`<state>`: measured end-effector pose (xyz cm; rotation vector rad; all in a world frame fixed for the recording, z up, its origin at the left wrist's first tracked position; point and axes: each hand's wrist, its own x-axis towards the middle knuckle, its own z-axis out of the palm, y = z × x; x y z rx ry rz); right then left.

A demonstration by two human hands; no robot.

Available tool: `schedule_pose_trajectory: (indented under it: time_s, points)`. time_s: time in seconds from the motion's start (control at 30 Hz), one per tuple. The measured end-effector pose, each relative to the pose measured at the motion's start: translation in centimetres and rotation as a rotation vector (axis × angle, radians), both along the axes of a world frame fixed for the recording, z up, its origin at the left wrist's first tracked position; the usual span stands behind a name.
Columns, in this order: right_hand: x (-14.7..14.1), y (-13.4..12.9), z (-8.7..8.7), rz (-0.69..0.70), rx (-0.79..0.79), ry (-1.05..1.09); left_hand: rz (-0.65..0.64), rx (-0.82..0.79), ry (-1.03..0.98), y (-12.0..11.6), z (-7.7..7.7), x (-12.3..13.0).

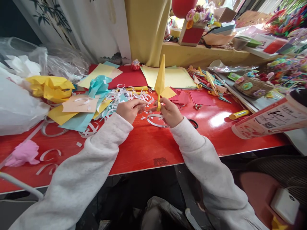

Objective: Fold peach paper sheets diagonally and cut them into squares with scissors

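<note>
A tall, pointed yellow paper piece (160, 78) stands upright above the red table, narrowing to a thin stem with a small loop at its bottom. My right hand (170, 111) pinches it near that loop. Just to the left, my left hand (131, 110) has its fingers pressed together; whatever they hold, if anything, is too small to make out. Under my right hand lies a white paper ring (155, 124), with the black handle of a tool (193, 123) beside it. Curled white paper strips (120, 95) and small scraps spread behind my left hand.
On the red table (144, 150), crumpled yellow paper (51, 88) and a white plastic bag (19, 105) lie left. Pale yellow sheets (174, 76) are at the back. A large cup (268, 118), a yellow glue tube (239, 114) and a flower-trimmed basket (253, 86) are right.
</note>
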<state>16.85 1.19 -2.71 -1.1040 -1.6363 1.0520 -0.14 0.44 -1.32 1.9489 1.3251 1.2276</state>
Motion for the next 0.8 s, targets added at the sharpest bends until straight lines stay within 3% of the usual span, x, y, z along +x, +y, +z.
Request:
schedule_pose_trajectory:
  time_s: [0.07, 0.13, 0.3, 0.4, 0.5, 0.8]
  points:
    - [0.0, 0.1, -0.1, 0.003, 0.01, 0.002, 0.052, -0.088, 0.003, -0.3, 0.2, 0.1]
    - [0.1, 0.1, -0.2, 0.007, 0.02, 0.007, 0.077, -0.05, 0.089, -0.1, 0.1, 0.0]
    - [-0.1, 0.0, -0.1, 0.003, -0.02, 0.051, -0.041, 0.473, 0.365, 1.2, -1.4, -0.4]
    - [-0.2, -0.1, 0.1, -0.003, -0.048, 0.055, -0.115, 0.658, 0.437, 1.6, -1.9, -0.4]
    - [-0.3, -0.1, 0.2, -0.006, -0.06, 0.04, -0.096, 0.78, 0.503, 1.4, -1.8, -0.3]
    - [-0.3, -0.4, 0.6, 0.002, -0.051, 0.07, -0.068, 0.804, 0.439, 1.2, -1.5, -0.6]
